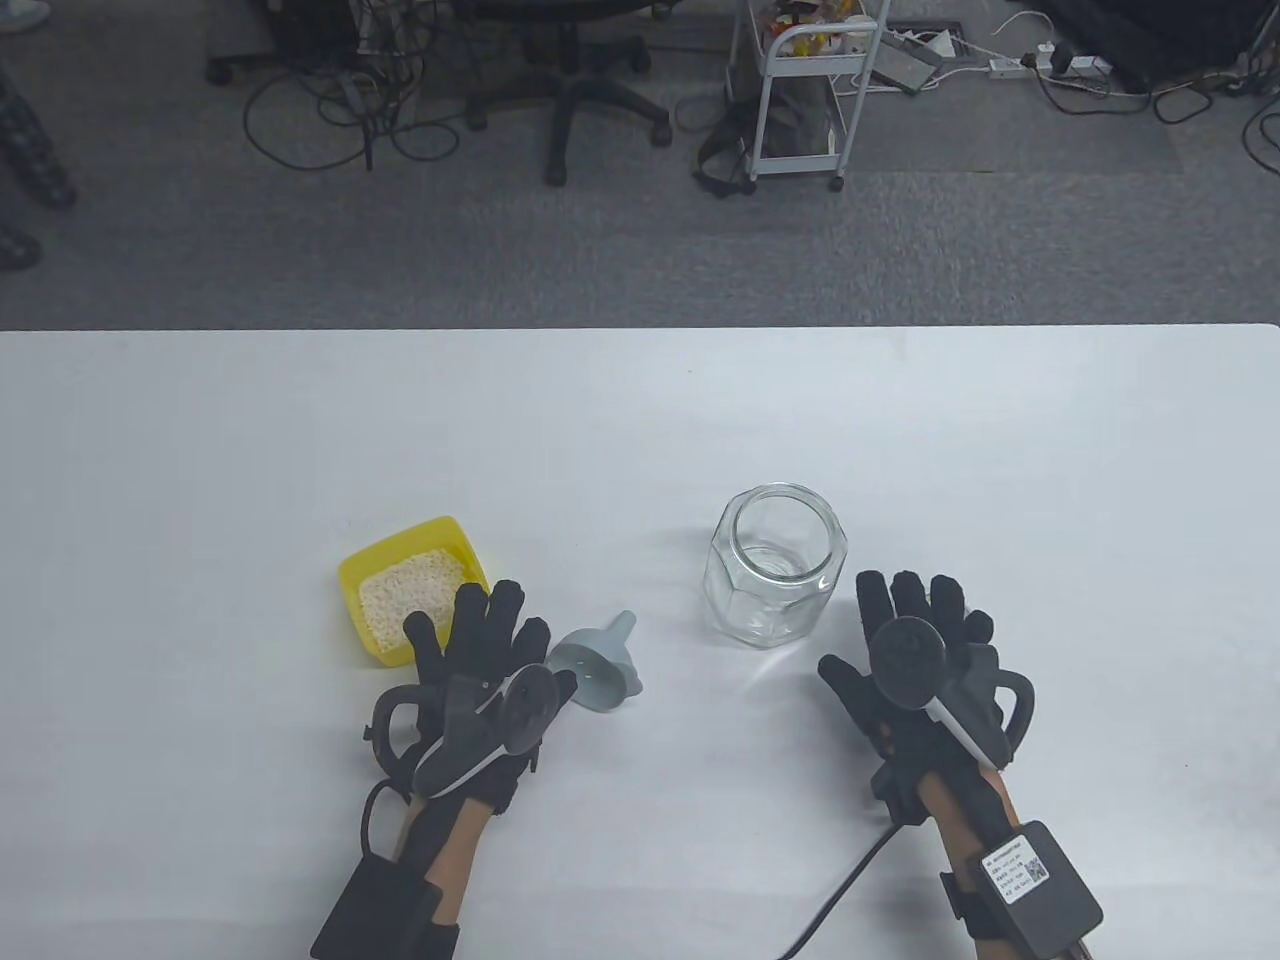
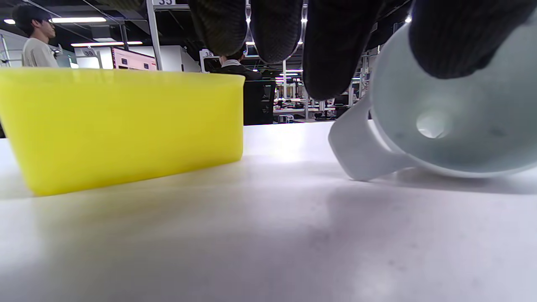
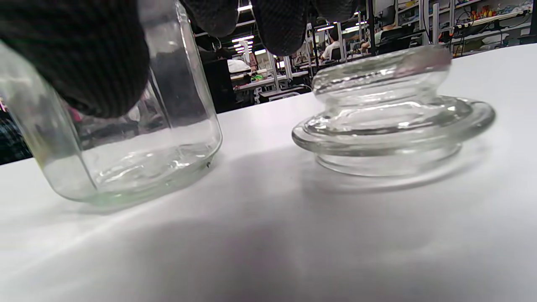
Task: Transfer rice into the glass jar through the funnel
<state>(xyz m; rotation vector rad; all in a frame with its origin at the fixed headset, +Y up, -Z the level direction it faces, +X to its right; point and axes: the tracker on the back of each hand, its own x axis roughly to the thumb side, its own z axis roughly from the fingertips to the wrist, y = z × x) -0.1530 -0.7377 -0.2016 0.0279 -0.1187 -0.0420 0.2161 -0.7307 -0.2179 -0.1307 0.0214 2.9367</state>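
A yellow box [image 1: 452, 541] holding white rice [image 1: 408, 592] stands at the front left. A pale grey funnel [image 1: 600, 670] lies on its side just right of my left hand [image 1: 485, 645]. That hand is open and flat with its fingers spread, between box and funnel. In the left wrist view the fingers [image 2: 331, 50] hang over the funnel's rim [image 2: 440, 121], with the box [image 2: 126, 126] on the left. The empty glass jar [image 1: 775, 575] stands upright and open. My right hand [image 1: 915, 630] is open just right of it. The right wrist view shows the jar [image 3: 138, 142] and a glass lid [image 3: 390, 121] below the fingers [image 3: 281, 25].
The white table [image 1: 640, 430] runs wide behind the objects to its far edge. The lid is hidden under my right hand in the table view. A cable [image 1: 840, 890] trails from my right wrist to the front edge.
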